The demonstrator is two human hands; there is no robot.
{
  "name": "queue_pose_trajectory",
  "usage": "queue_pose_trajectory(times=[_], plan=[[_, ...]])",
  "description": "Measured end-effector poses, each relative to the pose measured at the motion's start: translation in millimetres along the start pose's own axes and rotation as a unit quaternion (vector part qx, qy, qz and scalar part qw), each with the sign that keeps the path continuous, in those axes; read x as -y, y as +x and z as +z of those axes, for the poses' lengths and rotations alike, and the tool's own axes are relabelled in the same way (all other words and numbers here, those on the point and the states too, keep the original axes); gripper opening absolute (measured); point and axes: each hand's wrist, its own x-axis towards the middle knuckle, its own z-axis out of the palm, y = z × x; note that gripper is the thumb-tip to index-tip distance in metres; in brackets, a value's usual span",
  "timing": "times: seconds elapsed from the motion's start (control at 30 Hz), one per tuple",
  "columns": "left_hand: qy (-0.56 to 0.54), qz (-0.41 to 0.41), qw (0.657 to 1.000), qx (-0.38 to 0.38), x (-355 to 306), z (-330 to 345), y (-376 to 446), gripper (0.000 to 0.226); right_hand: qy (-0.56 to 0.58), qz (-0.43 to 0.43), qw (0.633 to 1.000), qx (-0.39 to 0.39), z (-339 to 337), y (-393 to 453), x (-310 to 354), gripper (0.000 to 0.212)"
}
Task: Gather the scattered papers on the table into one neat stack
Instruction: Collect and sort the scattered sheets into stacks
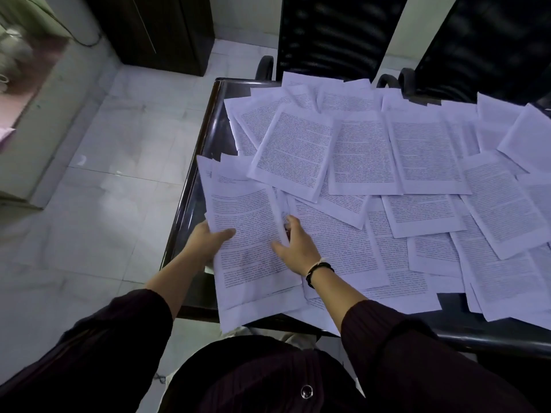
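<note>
Several printed white sheets [396, 162] lie scattered and overlapping across a dark glossy table [208, 135]. At the table's near left corner a small bundle of sheets [247, 242] sits tilted, overhanging the front edge. My left hand [207, 238] grips the bundle's left edge, thumb on top. My right hand [293, 245] lies on the bundle's right edge with the thumb spread on the top page and the fingers curled at the edge, touching the sheet beside it.
Two black office chairs [331, 34] stand at the table's far side. A dark cabinet [155, 28] stands on the pale tiled floor [104, 174] to the left. The table's left edge and front rim are bare dark surface.
</note>
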Motion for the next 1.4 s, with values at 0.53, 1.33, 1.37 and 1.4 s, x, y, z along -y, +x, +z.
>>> queue_pose_trajectory(times=[0.53,1.33,1.37,1.4], plan=[[-0.236,0.108,0.964,0.049,-50.2,-92.3,-36.2,0.031,-0.084,0.063,0.991,0.081,-39.8,19.9,16.4,0.099],[-0.174,-0.027,0.984,0.006,29.6,-20.3,-16.5,0.032,0.030,0.082,0.995,-0.050,-17.4,15.9,7.6,0.036],[-0.166,-0.030,0.986,-0.008,31.7,-18.6,-15.4,0.028,0.012,0.079,0.994,-0.080,-18.8,12.9,7.3,0.030],[-0.161,-0.031,0.986,-0.019,33.7,-17.7,-13.8,0.025,-0.012,0.072,0.993,-0.096,-20.6,11.5,5.9,0.024]])
